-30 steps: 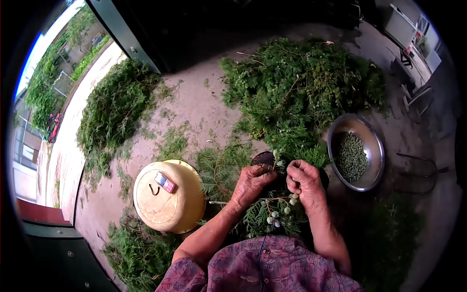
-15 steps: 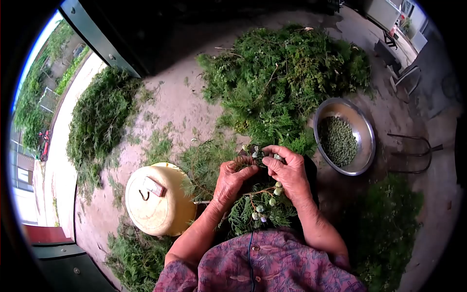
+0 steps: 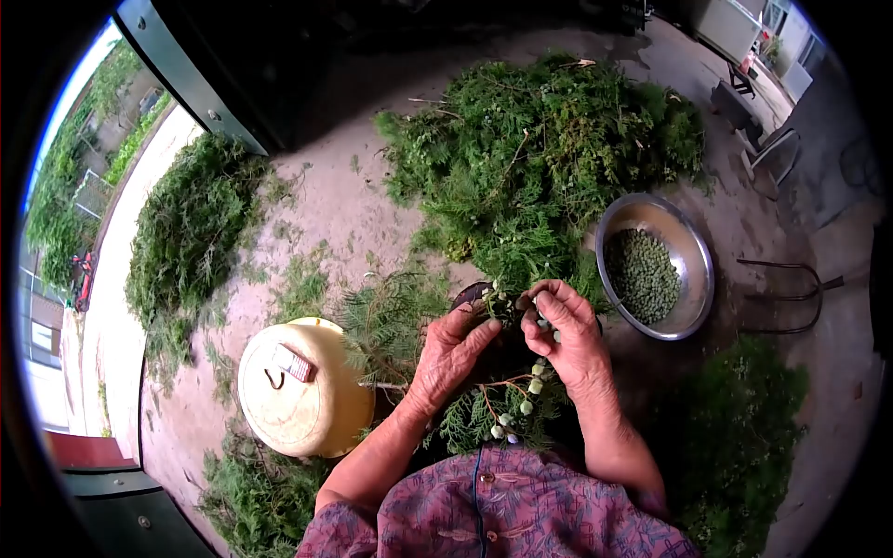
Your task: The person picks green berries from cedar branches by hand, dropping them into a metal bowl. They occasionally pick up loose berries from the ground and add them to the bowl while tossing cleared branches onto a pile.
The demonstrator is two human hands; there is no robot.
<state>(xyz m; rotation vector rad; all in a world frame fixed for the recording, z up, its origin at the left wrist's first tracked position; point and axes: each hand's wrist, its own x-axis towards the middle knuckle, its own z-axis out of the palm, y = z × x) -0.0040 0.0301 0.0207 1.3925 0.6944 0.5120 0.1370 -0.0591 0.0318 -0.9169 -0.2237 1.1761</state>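
Note:
My left hand [image 3: 446, 361] is closed around an evergreen branch, with a small tip of leaves and pale green cones [image 3: 502, 305] showing past its thumb and forefinger. Just to the right, my right hand [image 3: 572, 342] is closed, thumb against the curled fingers, with a few pale green cones [image 3: 543, 325] partly visible in it. Below both hands, a leafy evergreen sprig [image 3: 474, 414] with several round cones [image 3: 526, 406] lies over my lap. A metal basin [image 3: 699, 296] to the right holds many small green cones [image 3: 644, 279].
A large heap of evergreen branches [image 3: 549, 139] lies ahead on the concrete floor. Another pile [image 3: 191, 223] is at the left by the doorway. An upturned cream bucket [image 3: 307, 409] carries a small box [image 3: 294, 363]. A pronged metal fork head [image 3: 791, 296] lies at the right.
My right hand has moved slightly right and down, away from the branch tip, and its fingers have curled in around cones. My left hand stays at the branch.

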